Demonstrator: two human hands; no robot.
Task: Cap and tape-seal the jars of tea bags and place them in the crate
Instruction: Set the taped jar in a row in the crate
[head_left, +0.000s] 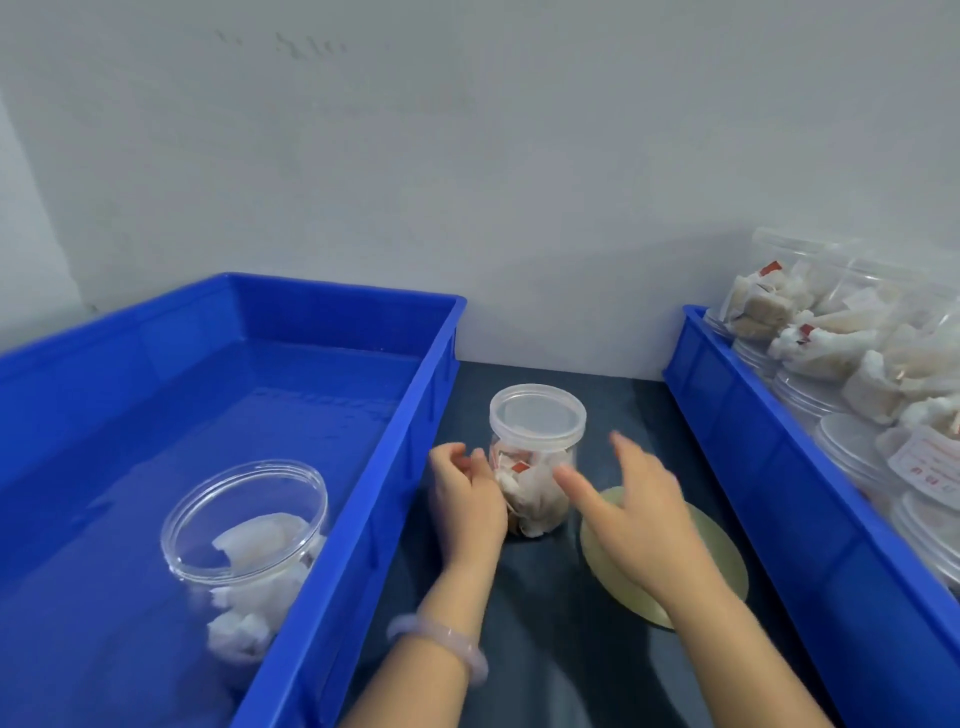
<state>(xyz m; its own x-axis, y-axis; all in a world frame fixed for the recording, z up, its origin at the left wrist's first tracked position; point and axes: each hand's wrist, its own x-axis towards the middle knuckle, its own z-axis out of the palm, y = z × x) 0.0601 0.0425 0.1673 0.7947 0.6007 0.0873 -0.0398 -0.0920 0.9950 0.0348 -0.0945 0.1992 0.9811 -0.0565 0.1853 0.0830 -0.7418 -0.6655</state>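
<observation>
Pale grey-white painted wall (467, 182) fills 12 o'clock, top half of frame. Faint dark scuff marks (311, 47) on it at 11 o'clock, near top edge. Second wall face (31, 234) meets it in a corner at 9 o'clock. Dark grey matte worktop (545, 623) runs from centre to 6 o'clock. Flat pale yellow-green round disc (719, 566) lies on worktop at 4 o'clock, partly covered. Pale pink translucent bangle (441, 639) at 6 o'clock, round a wrist.
</observation>
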